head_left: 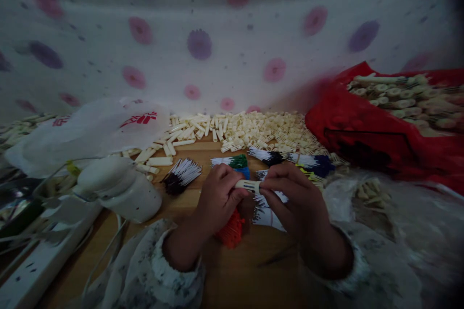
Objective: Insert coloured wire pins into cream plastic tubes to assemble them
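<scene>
Cream pen barrel [248, 185], pinched in a two-handed grip, with ends kinda hidden by left hand [220, 195] and right hand [295, 198], both angled inward.

Left hand [219, 198] and right hand [300, 198] grip a cream slotted tube [248, 185] at its ends above the bench [250, 265]. About the tube: cream pieces [268, 128], 12 o'clock; red bag [344, 111], 2 o'clock; orange bundle [230, 231], 7 o'clock.

Flowered sheeting [163, 65] hangs behind a wooden table [242, 275].
</scene>
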`<state>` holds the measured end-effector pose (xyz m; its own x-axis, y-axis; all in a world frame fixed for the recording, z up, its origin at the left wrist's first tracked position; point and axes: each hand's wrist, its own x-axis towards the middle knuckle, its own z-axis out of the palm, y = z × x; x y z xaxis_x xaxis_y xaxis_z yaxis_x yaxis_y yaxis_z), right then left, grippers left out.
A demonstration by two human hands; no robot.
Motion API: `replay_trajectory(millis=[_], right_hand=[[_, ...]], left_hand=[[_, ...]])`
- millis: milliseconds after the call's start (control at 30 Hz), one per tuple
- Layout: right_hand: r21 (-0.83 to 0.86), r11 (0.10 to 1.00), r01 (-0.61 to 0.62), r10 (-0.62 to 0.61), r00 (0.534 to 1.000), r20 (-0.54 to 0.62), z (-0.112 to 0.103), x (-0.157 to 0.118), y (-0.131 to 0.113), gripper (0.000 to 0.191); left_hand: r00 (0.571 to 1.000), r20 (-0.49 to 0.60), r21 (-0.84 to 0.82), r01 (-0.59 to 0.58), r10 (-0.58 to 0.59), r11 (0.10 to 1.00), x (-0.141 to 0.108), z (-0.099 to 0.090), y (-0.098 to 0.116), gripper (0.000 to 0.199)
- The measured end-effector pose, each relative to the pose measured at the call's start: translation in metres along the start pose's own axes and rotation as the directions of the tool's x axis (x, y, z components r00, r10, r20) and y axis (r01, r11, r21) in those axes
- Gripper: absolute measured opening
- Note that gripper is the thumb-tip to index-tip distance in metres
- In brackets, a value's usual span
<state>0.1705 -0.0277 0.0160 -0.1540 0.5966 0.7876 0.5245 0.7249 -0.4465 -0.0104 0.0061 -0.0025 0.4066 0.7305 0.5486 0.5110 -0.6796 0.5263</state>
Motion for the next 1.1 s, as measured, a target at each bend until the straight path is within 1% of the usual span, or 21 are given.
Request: replay_trajectory(millis=[167,367,567,700,767,800,833,867,900,933,967,1000,1033,1067,1100], right_hand=[[0.053,0.995,-0.088,0.087,0.996,0.007,0.005,-0.002,-0.001,0.012],[0.144,0.968,-0.205,0.205,0.979,0.016,0.009,-0.002,0.004,0.009],[0.226,0.941,-0.25,0.244,0.968,0.053,0.012,-0.004,0.005,0.011],[0.293,0.92,-0.262,0.254,0.965,0.065,0.01,-0.004,0.008,0.012],[0.287,0.923,-0.257,0.26,0.965,0.029,0.006,0.001,0.017,0.012],[0.257,0.928,-0.268,0.273,0.962,0.014,0.003,0.006,0.022,0.012],[0.206,0.935,-0.287,0.29,0.957,0.018,0.001,0.012,0.029,0.013],[0.131,0.942,-0.309,0.305,0.951,0.052,0.0,0.02,0.036,0.014],[0.03,0.946,-0.322,0.315,0.94,0.129,0.001,0.029,0.042,0.014],[-0.09,0.949,-0.301,0.314,0.916,0.249,0.004,0.039,0.049,0.016],[-0.212,0.946,-0.246,0.312,0.871,0.381,0.009,0.049,0.055,0.018],[-0.323,0.931,-0.169,0.319,0.809,0.493,0.016,0.057,0.06,0.02],[-0.416,0.906,-0.083,0.333,0.745,0.578,0.025,0.065,0.065,0.022],[-0.466,0.884,-0.034,0.351,0.705,0.616,0.035,0.07,0.069,0.023],[-0.503,0.865,0.001,0.369,0.678,0.636,0.044,0.075,0.073,0.023]], left_hand=[[1.0,-0.03,0.057,0.006,-0.005,0.998,0.0,0.0,0.0,0.056],[0.999,-0.04,0.117,0.021,-0.016,0.993,-0.002,0.0,-0.001,0.052],[0.999,-0.043,0.149,0.038,-0.032,0.988,-0.001,0.001,-0.003,0.052],[0.998,-0.062,0.13,0.031,-0.024,0.991,0.0,0.0,-0.004,0.051],[0.995,-0.078,0.062,0.069,-0.064,0.996,0.001,0.0,-0.008,0.048],[0.99,-0.093,0.007,0.111,-0.109,0.994,0.002,-0.001,-0.011,0.044],[0.978,-0.111,-0.055,0.169,-0.174,0.984,0.003,-0.001,-0.015,0.039],[0.956,-0.146,-0.114,0.238,-0.253,0.965,0.004,-0.001,-0.02,0.035],[0.925,-0.17,-0.163,0.313,-0.339,0.936,0.005,-0.002,-0.024,0.031],[0.886,-0.192,-0.185,0.389,-0.421,0.903,0.007,-0.002,-0.029,0.028],[0.856,-0.226,-0.184,0.432,-0.465,0.883,0.008,-0.003,-0.034,0.026],[0.841,-0.237,-0.169,0.457,-0.486,0.873,0.009,-0.003,-0.038,0.024],[0.842,-0.237,-0.142,0.463,-0.484,0.875,0.009,-0.004,-0.042,0.02],[0.856,-0.22,-0.114,0.453,-0.467,0.884,0.01,-0.005,-0.045,0.017],[0.875,-0.193,-0.092,0.435,-0.445,0.896,0.01,-0.005,-0.048,0.014]])
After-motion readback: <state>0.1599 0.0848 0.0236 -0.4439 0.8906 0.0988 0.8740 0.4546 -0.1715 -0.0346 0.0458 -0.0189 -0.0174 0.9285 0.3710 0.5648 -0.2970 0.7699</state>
